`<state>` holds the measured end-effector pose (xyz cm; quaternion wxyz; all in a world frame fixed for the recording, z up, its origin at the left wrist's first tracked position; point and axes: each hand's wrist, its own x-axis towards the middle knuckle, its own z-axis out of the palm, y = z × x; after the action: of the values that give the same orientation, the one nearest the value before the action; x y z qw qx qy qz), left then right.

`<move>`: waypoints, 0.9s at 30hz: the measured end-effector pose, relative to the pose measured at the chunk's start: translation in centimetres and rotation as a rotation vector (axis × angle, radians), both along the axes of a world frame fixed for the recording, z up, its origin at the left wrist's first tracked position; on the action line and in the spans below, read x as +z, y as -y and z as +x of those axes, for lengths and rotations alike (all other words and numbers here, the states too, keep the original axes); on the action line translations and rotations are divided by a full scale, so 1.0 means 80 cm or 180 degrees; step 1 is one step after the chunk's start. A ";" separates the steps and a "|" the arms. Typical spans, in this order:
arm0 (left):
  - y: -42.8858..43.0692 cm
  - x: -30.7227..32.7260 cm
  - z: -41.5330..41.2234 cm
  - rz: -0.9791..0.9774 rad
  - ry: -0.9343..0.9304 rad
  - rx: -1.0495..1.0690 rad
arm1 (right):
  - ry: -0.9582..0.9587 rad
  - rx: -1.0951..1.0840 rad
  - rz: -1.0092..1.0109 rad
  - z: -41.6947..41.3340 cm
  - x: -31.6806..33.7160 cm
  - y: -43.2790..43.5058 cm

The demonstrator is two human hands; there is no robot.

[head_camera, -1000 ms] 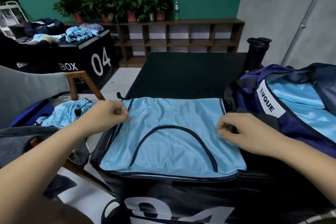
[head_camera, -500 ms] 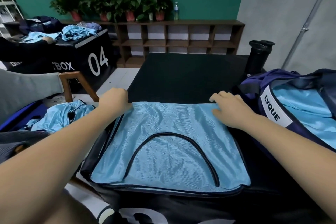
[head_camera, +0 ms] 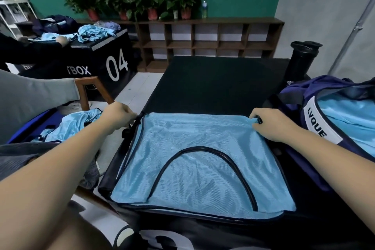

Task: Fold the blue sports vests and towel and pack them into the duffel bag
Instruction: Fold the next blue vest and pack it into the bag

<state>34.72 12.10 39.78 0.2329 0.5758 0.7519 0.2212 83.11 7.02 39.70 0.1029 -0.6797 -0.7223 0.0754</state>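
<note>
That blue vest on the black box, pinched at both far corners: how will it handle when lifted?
Probably floppy: the vest is thin mesh lying flat, and a second vest beside the box sits crumpled. Likely light: the left hand and right hand hold it by corner pinches alone. May sag between them.

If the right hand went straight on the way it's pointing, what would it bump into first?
Probably nothing soon. The right hand, pinching the far corner of the blue vest, points away and leftward over the bare black platform. Nothing stands there, but depth farther on is hard to judge.
</note>
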 end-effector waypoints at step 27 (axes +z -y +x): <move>-0.094 0.009 0.099 0.0252 -0.0993 -0.0622 | 0.0151 0.0205 -0.0779 -0.028 0.033 0.052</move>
<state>42.67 19.59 40.52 0.1111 0.6821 0.7101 0.1350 80.83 2.83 42.36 -0.0003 -0.6653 -0.7313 0.1501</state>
